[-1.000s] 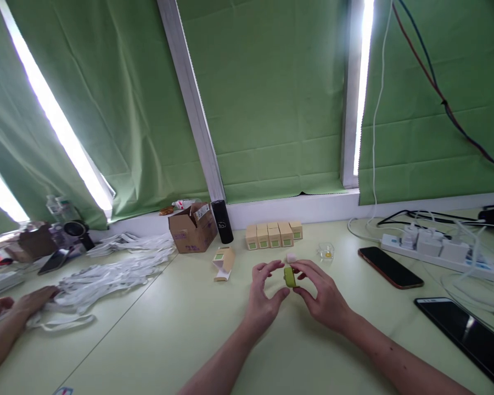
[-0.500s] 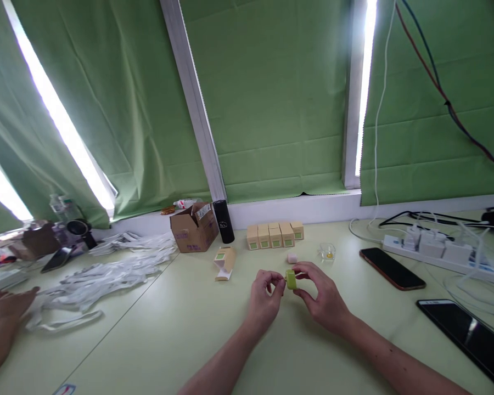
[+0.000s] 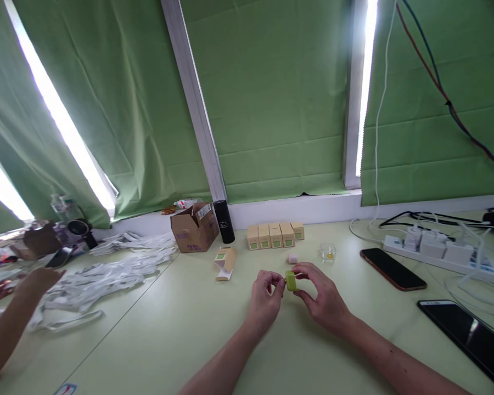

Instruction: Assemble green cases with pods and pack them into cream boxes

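Note:
My right hand (image 3: 321, 296) grips a small yellow-green block with rounded corners (image 3: 291, 281) between thumb and fingers, just above the table. Close against the block's left side, my left hand (image 3: 267, 293) is closed in a pinch. What sits between those fingertips is too small to name. A little pale pink block (image 3: 292, 258) lies behind the green one. To the right of it stands a small clear plastic piece (image 3: 327, 252) with something yellow inside. An opened cardboard box (image 3: 225, 261) lies on its side to the left, flap toward me.
Several small cardboard boxes (image 3: 275, 236) stand in a row at the back. Beside them are a black cylinder (image 3: 224, 221) and a larger carton (image 3: 195, 227). White straps (image 3: 107, 280) and a co-worker's arm (image 3: 16, 315) occupy the left. Phones (image 3: 393, 269) and a power strip (image 3: 440, 258) lie right.
My hands and the green block have stayed almost still. At the far left, the co-worker's hand has moved up and to the right over the white straps.

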A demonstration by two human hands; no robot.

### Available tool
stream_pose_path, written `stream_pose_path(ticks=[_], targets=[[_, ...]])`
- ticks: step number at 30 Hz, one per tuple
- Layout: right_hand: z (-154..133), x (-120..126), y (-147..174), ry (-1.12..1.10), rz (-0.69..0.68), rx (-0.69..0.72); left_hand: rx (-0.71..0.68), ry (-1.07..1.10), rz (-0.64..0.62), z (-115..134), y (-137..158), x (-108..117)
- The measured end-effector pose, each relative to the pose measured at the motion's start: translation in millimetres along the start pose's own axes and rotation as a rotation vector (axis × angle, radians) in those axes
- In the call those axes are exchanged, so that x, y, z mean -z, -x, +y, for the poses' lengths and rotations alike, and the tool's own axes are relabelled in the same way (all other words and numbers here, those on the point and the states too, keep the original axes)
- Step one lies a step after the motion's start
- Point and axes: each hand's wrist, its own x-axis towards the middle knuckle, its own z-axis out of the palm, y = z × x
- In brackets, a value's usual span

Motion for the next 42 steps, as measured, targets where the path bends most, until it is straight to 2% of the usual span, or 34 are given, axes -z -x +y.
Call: stream_pose_path(ticks=[30, 42], targets=[[3.5, 0.0, -0.5, -0.019, 0.013, -0.034, 0.003, -0.028, 0.032, 1.4, -0.3, 1.7], [4.7, 2.4, -1.2, 0.009, 0.039, -0.071, 0.060, -0.029, 0.109, -5.7, -2.9, 2.3]])
